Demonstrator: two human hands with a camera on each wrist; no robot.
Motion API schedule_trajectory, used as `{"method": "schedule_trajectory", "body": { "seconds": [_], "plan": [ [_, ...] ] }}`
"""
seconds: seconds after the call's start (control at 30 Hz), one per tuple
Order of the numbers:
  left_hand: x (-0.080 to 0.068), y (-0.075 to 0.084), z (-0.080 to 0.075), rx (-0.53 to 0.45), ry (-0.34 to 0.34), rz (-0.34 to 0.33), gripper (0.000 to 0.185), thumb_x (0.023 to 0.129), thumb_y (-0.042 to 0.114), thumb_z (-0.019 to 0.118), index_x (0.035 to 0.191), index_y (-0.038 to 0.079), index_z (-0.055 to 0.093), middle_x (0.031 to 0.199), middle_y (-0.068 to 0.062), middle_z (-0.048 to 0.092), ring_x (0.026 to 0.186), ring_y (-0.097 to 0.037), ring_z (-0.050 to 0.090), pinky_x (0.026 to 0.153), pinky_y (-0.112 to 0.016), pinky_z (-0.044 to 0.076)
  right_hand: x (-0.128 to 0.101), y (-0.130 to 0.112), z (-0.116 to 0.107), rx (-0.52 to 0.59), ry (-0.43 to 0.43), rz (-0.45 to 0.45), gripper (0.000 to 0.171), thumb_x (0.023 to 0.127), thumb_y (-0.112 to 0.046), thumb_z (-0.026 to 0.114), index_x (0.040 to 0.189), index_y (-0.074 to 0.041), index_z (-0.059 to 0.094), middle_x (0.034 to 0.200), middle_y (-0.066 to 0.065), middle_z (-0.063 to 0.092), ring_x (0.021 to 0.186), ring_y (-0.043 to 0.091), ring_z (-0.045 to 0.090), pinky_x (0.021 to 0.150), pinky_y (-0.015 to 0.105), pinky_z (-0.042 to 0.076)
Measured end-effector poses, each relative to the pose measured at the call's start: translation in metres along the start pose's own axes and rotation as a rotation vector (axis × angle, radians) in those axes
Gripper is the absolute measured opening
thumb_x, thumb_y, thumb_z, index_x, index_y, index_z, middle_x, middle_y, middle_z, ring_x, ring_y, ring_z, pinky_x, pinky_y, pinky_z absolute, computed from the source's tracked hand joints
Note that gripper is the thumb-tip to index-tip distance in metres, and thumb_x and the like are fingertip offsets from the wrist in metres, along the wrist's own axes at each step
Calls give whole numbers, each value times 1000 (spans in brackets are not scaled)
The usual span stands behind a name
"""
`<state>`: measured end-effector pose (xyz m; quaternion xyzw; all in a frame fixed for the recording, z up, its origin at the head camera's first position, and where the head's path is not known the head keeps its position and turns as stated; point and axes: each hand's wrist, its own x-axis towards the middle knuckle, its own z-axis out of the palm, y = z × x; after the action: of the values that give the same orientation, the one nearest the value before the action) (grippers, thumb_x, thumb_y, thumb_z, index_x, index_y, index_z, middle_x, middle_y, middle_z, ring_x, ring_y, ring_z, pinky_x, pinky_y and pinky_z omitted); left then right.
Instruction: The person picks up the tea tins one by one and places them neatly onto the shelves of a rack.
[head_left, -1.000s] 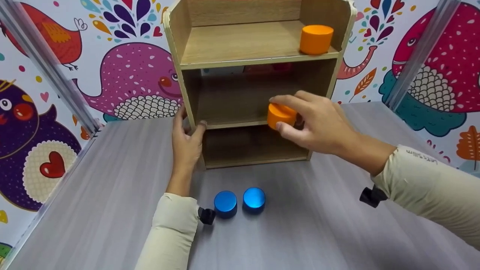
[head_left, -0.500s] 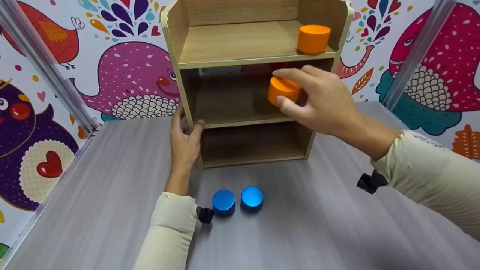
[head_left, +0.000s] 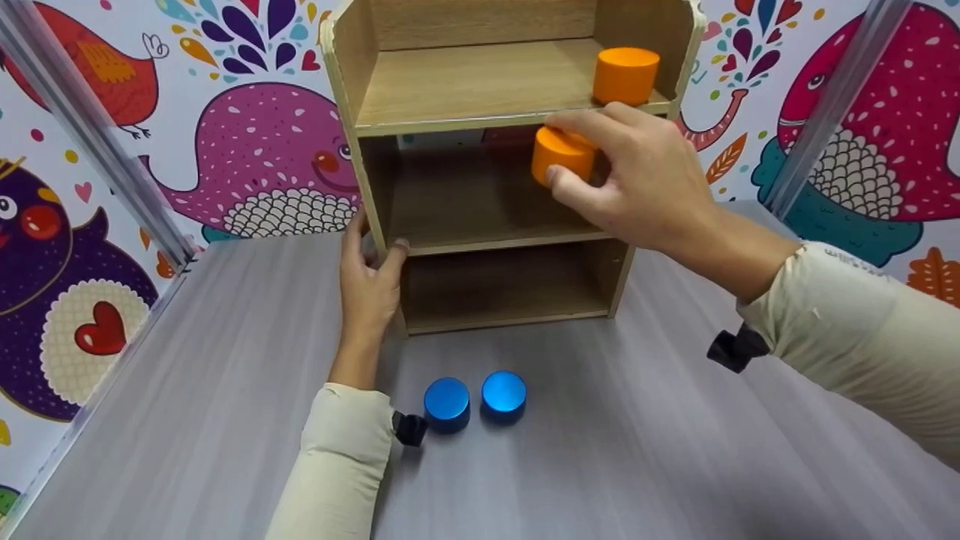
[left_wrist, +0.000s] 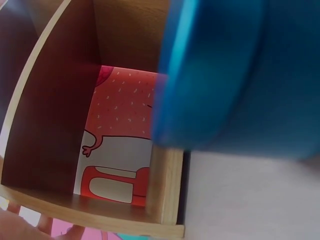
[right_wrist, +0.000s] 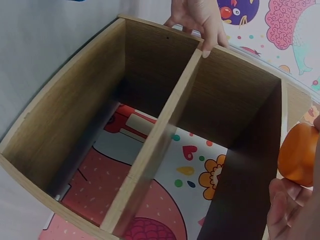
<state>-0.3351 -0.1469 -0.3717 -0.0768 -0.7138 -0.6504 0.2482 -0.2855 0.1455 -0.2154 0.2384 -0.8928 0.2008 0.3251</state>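
My right hand pinches an orange cylinder between thumb and fingers, in front of the middle opening of a small wooden shelf. The cylinder's top comes close under the upper board's front edge in the head view. In the right wrist view the orange cylinder shows at the right edge, with part of the hand. My left hand grips the shelf's left side panel, thumb at the front edge of the middle board and fingers round the outside. A second orange cylinder stands on the top board at the right.
Two blue cylinders stand side by side on the grey table before the shelf, next to the left wrist camera. One blue cylinder fills much of the left wrist view. Cartoon-printed walls surround the table.
My right hand has raised the orange cylinder from the middle board's front edge to near the upper board. The left hand keeps its hold on the shelf; the blue cylinders stay put.
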Motion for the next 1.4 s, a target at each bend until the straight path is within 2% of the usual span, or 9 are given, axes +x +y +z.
{"method": "schedule_trajectory", "body": {
  "seconds": [0.2,0.53,0.8,1.07,1.2,1.4],
  "plan": [
    [0,-1,-1,-4,7,-14,69,95,18,65,158,18,36,155,-6,41,122,-30,51,103,-50,46,8,-2,-2,-9,6,-1,49,92,-47,62,136,-27,66,107,10,68,93,26,58,79,41,44],
    [1,-1,0,-2,21,-22,70,95,18,64,159,18,35,156,-6,41,126,-29,51,106,-49,45,23,-4,-7,-25,43,-20,50,92,-48,63,132,-19,65,116,10,70,96,27,59,83,40,47],
    [1,-1,0,-5,11,-27,69,96,18,63,159,19,34,158,-7,39,126,-33,51,105,-51,46,32,-4,-9,-51,26,23,50,93,-49,59,135,-22,66,119,11,70,99,27,57,83,42,48],
    [0,-1,2,-11,9,-18,68,96,18,62,159,19,36,156,-7,39,123,-33,52,102,-50,47,42,-6,-8,-99,33,63,50,94,-53,57,136,-27,65,117,9,70,92,25,57,73,35,41],
    [-1,0,2,-21,-3,-17,68,96,18,62,159,19,35,156,-7,39,125,-33,52,104,-52,46,45,-7,-7,-115,30,91,49,96,-53,55,138,-29,64,117,9,69,93,26,58,75,39,46],
    [0,-1,1,-17,-6,-2,68,96,17,62,159,19,35,155,-7,39,127,-31,51,108,-52,44,49,-10,-5,-145,8,127,50,98,-53,53,142,-31,61,126,9,67,102,30,63,86,50,55]
  ]
}}
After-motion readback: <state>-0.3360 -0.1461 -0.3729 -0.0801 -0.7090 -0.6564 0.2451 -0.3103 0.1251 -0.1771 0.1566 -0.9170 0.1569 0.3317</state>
